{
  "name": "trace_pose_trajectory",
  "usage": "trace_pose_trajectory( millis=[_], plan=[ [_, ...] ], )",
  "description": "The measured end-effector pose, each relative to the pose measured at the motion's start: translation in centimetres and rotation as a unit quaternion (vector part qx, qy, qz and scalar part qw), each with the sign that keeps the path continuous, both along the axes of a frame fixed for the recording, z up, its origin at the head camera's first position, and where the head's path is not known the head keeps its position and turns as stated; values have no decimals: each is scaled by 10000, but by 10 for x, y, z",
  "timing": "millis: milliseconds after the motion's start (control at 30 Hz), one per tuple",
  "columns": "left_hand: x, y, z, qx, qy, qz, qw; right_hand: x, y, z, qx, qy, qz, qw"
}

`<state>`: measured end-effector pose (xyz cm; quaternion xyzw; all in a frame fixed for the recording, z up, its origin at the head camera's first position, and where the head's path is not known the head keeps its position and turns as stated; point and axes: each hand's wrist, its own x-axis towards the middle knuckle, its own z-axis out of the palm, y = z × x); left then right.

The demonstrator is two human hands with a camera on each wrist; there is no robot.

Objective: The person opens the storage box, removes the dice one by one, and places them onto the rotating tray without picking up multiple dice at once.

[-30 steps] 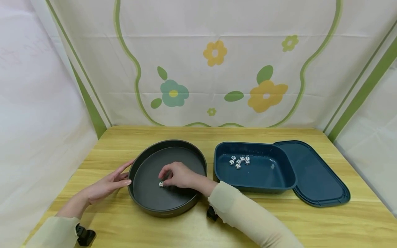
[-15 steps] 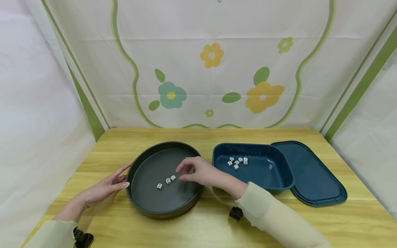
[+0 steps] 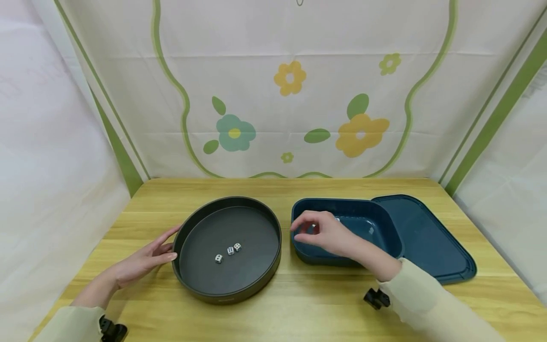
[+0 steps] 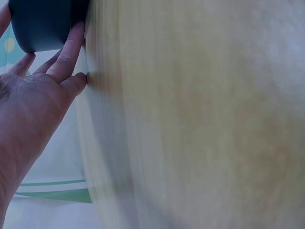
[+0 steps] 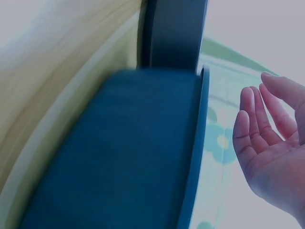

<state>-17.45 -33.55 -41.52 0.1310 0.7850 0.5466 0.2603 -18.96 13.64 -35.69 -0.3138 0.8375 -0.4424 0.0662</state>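
Note:
A round dark pan (image 3: pixel 226 294) stands on the table with three white dice (image 3: pixel 231 251) lying in a short row on its floor. My left hand (image 3: pixel 138 265) touches the pan's left side, thumb near the rim and the other fingers stretched along the outer wall. To the right is a blue rectangular container (image 3: pixel 305 256), and my right hand (image 3: pixel 326 232) hovers over its left part. The right fingers are loosely bent with nothing between them, as the right wrist view also shows. This hand mostly hides the dice in the container; a bit of one (image 3: pixel 337 219) shows behind it.
A blue lid (image 3: pixel 431 242) lies flat at the right, partly behind the container. The wooden table (image 3: pixel 299 304) ends at a white flowered cloth (image 3: pixel 256 71) at the back, with more cloth on both sides.
My right hand has let go of a die in the pan, beside two others, then lifted and moved right over the container. The left hand has stayed at the pan's side.

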Motion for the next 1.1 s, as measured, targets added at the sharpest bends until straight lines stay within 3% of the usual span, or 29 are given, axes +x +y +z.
trace_pose_trajectory(
  millis=[233,500,767,1100],
  plan=[
    [0,-1,0,3,22,-19,10000,-10,43,-5,202,-47,-522,9984],
    [0,-1,2,20,3,-37,10000,-27,85,-25,795,-77,-1032,9914],
    [0,-1,1,-4,-14,-61,10000,-38,100,-45,1069,-236,-1120,9877],
    [0,-1,1,-37,90,-48,9999,-44,99,-58,1124,-350,-900,9890]
  ],
)
